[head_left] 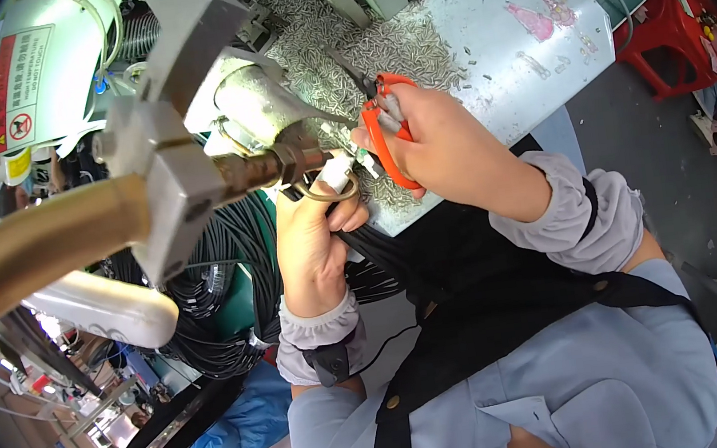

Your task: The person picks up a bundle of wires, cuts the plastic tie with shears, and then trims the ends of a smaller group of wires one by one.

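Observation:
My right hand (pixel 447 141) is closed round a pair of scissors with orange handles (pixel 377 136). Dark blades (pixel 346 68) point away from me over the pile of metal bits. Close by on the left, my left hand (pixel 314 238) has its fingers curled round a black cable end with a white piece (pixel 336 173) showing at the fingertips. A curved brass-coloured tube partly covers those fingers. Small clear and greenish bits (pixel 364 159) lie between the two hands; I cannot make out their exact kind.
A brass and steel machine arm (pixel 184 187) juts in from the left, close to my left hand. Small metal pieces (pixel 408 48) heap on the pale worktop (pixel 499 54). Coiled black cables (pixel 231 275) hang at the left. A red stool (pixel 667 43) stands far right.

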Demonstrator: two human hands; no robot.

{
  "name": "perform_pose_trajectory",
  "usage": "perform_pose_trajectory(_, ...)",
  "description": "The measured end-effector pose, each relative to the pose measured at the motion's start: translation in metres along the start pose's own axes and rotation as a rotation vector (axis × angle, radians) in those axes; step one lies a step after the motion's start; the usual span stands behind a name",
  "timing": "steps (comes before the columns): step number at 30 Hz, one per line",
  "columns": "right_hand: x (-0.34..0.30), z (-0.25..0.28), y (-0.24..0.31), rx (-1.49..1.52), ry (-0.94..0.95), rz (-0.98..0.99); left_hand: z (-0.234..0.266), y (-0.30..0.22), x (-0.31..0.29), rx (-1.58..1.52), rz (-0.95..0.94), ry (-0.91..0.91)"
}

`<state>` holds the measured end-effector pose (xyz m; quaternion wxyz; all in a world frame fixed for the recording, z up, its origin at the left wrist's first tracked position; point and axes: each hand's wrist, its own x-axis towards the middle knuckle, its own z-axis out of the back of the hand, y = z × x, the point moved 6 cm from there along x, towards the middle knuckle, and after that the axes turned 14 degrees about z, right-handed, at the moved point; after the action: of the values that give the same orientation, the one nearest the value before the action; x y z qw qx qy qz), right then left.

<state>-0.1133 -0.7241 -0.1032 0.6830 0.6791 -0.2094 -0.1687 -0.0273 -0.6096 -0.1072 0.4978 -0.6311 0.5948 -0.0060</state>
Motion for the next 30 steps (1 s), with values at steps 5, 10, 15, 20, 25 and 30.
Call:
perform_pose_trajectory(5,0.001,0.002,0.000,-0.122,-0.038,0.145,-0.002,0.000,-0.001,0.051,0.027,-0.020)
perform_pose_trajectory(10,0.003,0.002,0.005,-0.152,0.025,0.078,-0.001,-0.001,-0.001,0.044,-0.028,-0.054)
perform_pose_trajectory(15,-0.001,0.000,-0.001,-0.172,-0.013,0.135,-0.003,-0.003,-0.003,0.057,-0.065,-0.086)
perform_pose_trajectory(20,-0.006,0.000,0.003,-0.148,-0.044,0.233,-0.007,-0.004,-0.011,0.116,-0.044,-0.102)
perform_pose_trajectory(25,-0.028,0.003,0.009,0.228,0.049,-0.003,-0.010,0.017,-0.026,-0.161,0.033,0.024)
perform_pose_trajectory(30,-0.042,0.038,0.030,-0.502,-0.282,0.357,-0.021,0.025,-0.048,0.093,-0.141,-0.163)
